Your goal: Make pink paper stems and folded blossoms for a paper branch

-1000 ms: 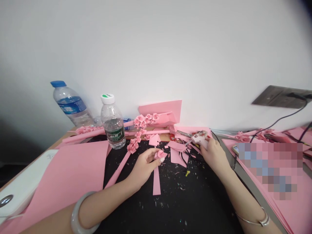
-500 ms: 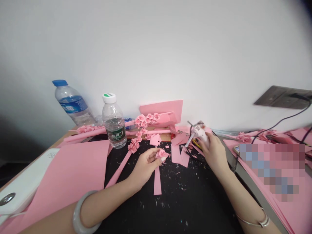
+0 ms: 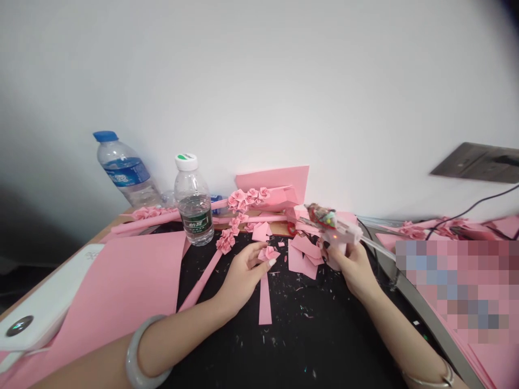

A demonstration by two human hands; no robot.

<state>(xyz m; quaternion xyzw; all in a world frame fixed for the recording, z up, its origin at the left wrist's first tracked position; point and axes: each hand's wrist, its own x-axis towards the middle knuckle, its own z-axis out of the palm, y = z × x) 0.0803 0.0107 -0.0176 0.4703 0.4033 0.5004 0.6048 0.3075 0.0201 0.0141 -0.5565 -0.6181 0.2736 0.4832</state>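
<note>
Between the thumb and fingers of my left hand [image 3: 244, 274] is a small folded pink paper flower [image 3: 268, 253]. A pink paper strip [image 3: 265, 302] lies on the black mat just below it. My right hand [image 3: 356, 267] is wrapped round the handle of a white hot glue gun [image 3: 339, 237], whose small light glows orange. The gun's nozzle end, crusted with coloured bits, points left, and a glue stick [image 3: 379, 247] sticks out of its back. Loose pink paper pieces [image 3: 303, 256] lie between my hands.
Two water bottles, one white-capped [image 3: 195, 208] and one blue-capped [image 3: 125, 172], stand at the back left. Paper-flower stems [image 3: 207, 271] lie near my left hand. Large pink sheets [image 3: 133, 281] and a white device [image 3: 52, 297] are at left. A wall socket [image 3: 478, 162] with a cord is at right.
My right hand has lifted and turned the glue gun, so its nozzle now points left and its side shows. My left hand keeps its hold on the paper flower.
</note>
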